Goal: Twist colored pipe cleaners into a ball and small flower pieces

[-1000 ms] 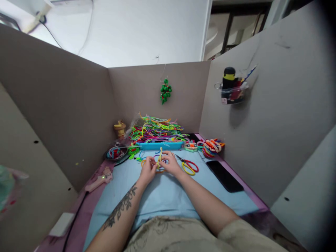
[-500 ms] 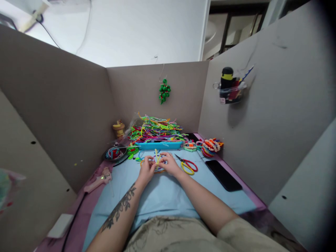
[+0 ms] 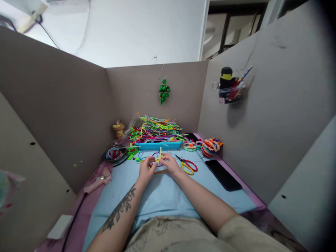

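My left hand [image 3: 146,170] and my right hand [image 3: 170,163] meet over the light blue mat [image 3: 162,196], fingers pinched together on a small yellow pipe cleaner piece [image 3: 158,158] held between them. An orange pipe cleaner loop [image 3: 160,171] lies on the mat just under the hands, with blue and purple strands beside it. Red and yellow scissors [image 3: 188,165] lie just right of my right hand.
A blue tray [image 3: 159,145] heaped with pipe cleaners [image 3: 154,128] stands at the back. A dark bowl [image 3: 114,153] and a pink glue gun [image 3: 98,180] are on the left, a black phone [image 3: 223,174] and woven pieces [image 3: 210,145] on the right. Cardboard walls enclose the desk.
Both hands stayed together over the mat, shifting slightly as the fingers work the yellow piece; its upright end now sticks up less. The camera view drifted a little.
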`<state>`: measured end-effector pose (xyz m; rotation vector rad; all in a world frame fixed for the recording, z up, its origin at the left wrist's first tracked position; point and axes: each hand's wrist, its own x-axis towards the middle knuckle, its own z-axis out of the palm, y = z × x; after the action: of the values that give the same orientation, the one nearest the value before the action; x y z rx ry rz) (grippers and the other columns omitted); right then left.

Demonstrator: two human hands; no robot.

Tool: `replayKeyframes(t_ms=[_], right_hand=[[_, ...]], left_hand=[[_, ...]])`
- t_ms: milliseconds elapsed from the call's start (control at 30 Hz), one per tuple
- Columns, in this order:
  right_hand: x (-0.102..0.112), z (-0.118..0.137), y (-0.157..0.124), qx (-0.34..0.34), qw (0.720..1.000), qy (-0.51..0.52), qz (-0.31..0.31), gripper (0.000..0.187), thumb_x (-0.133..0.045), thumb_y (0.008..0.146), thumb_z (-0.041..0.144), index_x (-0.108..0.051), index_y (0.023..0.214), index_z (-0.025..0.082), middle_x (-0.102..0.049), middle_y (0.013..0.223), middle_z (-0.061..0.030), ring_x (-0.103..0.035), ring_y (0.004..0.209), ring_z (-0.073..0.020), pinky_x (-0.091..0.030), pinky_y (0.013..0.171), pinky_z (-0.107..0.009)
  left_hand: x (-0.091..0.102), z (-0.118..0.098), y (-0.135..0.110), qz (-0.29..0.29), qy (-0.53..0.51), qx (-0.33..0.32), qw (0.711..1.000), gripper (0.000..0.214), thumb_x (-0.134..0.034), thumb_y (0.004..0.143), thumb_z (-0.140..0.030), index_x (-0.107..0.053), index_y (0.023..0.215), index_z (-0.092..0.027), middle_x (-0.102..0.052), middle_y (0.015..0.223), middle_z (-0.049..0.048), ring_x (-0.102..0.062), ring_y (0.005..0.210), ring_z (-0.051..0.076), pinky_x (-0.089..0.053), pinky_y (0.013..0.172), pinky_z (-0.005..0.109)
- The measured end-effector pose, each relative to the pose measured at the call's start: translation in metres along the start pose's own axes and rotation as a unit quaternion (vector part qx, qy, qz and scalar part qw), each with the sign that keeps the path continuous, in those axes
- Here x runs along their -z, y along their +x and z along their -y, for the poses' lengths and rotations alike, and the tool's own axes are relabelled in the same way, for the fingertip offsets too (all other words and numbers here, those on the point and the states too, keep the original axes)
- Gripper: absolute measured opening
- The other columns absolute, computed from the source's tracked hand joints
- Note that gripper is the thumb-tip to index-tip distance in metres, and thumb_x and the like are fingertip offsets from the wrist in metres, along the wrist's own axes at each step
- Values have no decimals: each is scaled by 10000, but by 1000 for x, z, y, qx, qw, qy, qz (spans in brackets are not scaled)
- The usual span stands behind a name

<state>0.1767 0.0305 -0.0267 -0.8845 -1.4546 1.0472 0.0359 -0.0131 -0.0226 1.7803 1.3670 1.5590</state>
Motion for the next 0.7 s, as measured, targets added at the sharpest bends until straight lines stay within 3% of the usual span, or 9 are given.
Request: replayKeyframes(t_ms=[200,300,400,500,600,700], right_hand=[[-10,-9,-5,38,999,-4,6,175,-612,657,331,-575,587,175,-559,777,-16,-517,860,-184,-356,852,-324],[-9,-13,-2,45,999,-8,-2,156,-598,665,329,-574,656,175,-566,772,-16,-518,832,-178,-375,826,-315],[-3,-12,3,32,998,-8,-48,176,-561,690,331,-567,767,173,-576,798,-25,-521,816,-172,-397,806,-313],[9,-9,8,53,991,-71,-101,210,-535,696,292,-575,862,169,-574,868,-46,-513,829,-176,-402,805,-321],[19,-8,13,99,978,-151,-108,261,-519,695,237,-596,936,175,-558,862,-49,-504,808,-175,-406,796,-323],[24,-10,17,107,974,-171,-105,303,-506,697,217,-602,984,188,-553,798,-32,-504,754,-164,-420,762,-311]], left_hand=[[-2,8,2,14,-79,41,996,257,-629,680,-319,-560,864,-155,-636,761,34,-595,625,131,-440,556,227],[-1,11,4,12,-137,78,987,304,-661,647,-328,-551,868,-152,-651,730,38,-622,647,158,-467,598,255],[1,7,6,4,-175,121,977,340,-692,610,-325,-537,857,-151,-659,692,34,-628,639,163,-472,611,263],[4,1,8,-3,-189,153,970,359,-708,589,-333,-538,850,-155,-658,667,20,-624,622,153,-459,587,245],[6,-2,8,5,-201,170,965,384,-725,562,-352,-541,840,-161,-650,643,4,-618,601,150,-445,557,234],[6,-4,6,51,-209,188,958,399,-735,546,-366,-547,833,-161,-649,637,5,-609,572,145,-424,521,221]])
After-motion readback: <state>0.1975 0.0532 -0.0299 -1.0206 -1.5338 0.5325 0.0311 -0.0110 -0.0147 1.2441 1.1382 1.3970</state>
